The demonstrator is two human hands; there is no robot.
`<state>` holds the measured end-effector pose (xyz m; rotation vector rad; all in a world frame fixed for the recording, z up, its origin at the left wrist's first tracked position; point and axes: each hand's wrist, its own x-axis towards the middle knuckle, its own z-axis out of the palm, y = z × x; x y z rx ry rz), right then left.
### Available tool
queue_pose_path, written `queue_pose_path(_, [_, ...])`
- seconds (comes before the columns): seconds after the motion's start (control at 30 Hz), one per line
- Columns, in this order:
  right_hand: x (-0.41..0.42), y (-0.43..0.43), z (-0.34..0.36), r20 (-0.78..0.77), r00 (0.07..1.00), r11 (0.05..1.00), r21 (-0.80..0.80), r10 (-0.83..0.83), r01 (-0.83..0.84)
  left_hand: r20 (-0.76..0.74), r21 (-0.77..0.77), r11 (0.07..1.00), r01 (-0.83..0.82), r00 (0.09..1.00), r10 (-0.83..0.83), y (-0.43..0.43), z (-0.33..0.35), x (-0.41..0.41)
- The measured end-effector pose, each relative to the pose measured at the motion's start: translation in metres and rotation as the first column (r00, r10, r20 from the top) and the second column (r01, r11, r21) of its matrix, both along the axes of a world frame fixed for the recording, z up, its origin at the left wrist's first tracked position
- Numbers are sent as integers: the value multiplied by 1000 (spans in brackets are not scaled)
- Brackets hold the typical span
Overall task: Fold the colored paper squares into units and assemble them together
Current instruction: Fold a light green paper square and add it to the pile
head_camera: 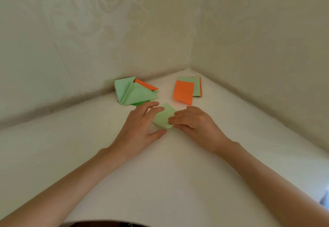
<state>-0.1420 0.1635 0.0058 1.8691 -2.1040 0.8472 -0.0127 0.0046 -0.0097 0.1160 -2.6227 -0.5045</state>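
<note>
White table, pale-green paper square between hands

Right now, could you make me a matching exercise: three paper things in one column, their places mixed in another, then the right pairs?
1. folded green units
2. orange square
3. pale green sheet

A. between the left hand and the right hand
B. on top of the flat stack
C. beside the left wall

Pairs: 1-C, 2-B, 3-A
</note>
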Motion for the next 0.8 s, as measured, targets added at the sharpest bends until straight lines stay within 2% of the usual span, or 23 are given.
queue_pose_path(0.1, [3, 6, -3, 186, 981, 994, 82, 51, -68, 56, 85, 991, 108, 992, -113, -2, -2, -1])
queue_pose_path(0.2, [2, 12, -3, 444, 896, 993, 117, -22, -33, 84, 154, 974, 167, 980, -181, -4, -1, -2])
queue_pose_path(0.27, [2, 16, -2, 519, 853, 990, 140, -58, -17, 55, 186, 966, 177, 980, -190, -5, -1, -1])
queue_pose_path(0.37, [-1, 16, -3, 416, 898, 982, 170, -147, 82, 33, 322, 930, 177, 980, -198, -6, -1, 0])
queue_pose_path(0.47, [-4, 12, -1, 435, 850, 948, 241, -298, 209, 44, 398, 907, 141, 984, -172, -6, -2, -2])
queue_pose_path(0.6, [1, 5, -5, 469, 778, 904, 295, -418, 308, 85, 361, 932, 21, 995, -55, -7, -7, -6])
queue_pose_path(0.8, [10, -3, -12, 351, 785, 856, 298, -511, 423, 75, 215, 959, -182, 983, 170, -3, -8, -16])
